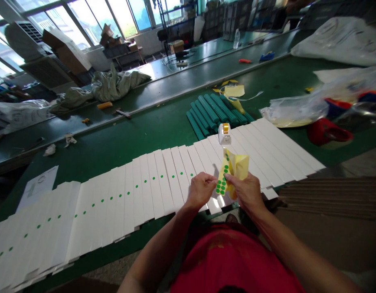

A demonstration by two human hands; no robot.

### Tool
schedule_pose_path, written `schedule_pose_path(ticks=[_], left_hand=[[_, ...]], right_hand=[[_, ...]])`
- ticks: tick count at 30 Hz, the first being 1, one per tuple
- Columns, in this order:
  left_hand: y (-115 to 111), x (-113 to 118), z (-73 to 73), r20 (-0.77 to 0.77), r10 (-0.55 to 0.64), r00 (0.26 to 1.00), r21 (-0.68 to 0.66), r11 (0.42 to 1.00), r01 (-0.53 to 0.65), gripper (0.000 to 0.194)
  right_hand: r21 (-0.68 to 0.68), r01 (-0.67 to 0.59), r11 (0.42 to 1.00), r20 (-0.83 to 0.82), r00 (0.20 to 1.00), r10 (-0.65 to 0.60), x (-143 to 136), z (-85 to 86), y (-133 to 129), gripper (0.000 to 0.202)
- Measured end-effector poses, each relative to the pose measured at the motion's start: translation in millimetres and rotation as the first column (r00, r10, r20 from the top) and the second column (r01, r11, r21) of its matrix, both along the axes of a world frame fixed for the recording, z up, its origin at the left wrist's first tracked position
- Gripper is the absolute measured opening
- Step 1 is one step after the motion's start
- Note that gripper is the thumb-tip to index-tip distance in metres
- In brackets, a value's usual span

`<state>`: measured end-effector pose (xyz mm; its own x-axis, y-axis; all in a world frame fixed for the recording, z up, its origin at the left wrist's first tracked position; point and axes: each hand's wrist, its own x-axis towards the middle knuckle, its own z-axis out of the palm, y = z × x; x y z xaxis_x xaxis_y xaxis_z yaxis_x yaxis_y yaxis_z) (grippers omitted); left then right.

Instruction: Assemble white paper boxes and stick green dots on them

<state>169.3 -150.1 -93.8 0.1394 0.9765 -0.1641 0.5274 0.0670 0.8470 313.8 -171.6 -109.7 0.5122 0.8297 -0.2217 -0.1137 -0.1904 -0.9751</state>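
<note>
My right hand [248,190] is closed on a folded yellow sticker sheet [241,165] with rows of round green stickers, thumb on its face. Just left of the sheet's edge, my left hand [201,189] is in a pinch; whatever its fingertips hold is too small to make out. Beneath both hands lies a long row of overlapping white cardboard pieces [145,195]. Single green dots run along the pieces from the far left up to my left hand. The pieces to the right of my hands show no dots.
A tape dispenser [225,134] stands on the white pieces, before a stack of dark green bars [210,112]. Plastic bags [297,108] and a red scoop-like object [326,132] lie at right. Flattened brown cardboard [334,197] is stacked at lower right. A printed paper [38,187] lies at left.
</note>
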Motion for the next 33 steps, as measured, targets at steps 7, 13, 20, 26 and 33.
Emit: schedule_pose_path(ticks=[7,13,20,26,33], left_hand=[[-3,5,-4.2,0.162,-0.037,0.986,-0.040,0.998,0.045,0.011],[21,-8,-17.4,0.111,0.063,0.992,-0.051,0.997,-0.058,0.016],[42,0,-42.5,-0.155,0.091,0.984,0.002,0.996,-0.092,0.014],[43,15,-58.3,-0.365,0.105,0.925,0.074,0.994,-0.084,0.018],[40,21,-66.4,-0.511,0.138,0.848,0.152,0.986,-0.069,0.022]], right_hand=[[-0.018,-0.018,1.000,0.037,0.999,0.018,6,0.8,1,0.026],[-0.006,0.003,1.000,-0.055,0.999,-0.003,15,-7.7,-1,0.029],[-0.030,0.035,0.999,-0.045,0.998,-0.036,28,-10.0,-6,0.029],[-0.053,0.061,0.997,-0.072,0.995,-0.064,37,-8.9,-7,0.032],[-0.065,0.056,0.996,-0.100,0.993,-0.063,41,-2.8,-6,0.031]])
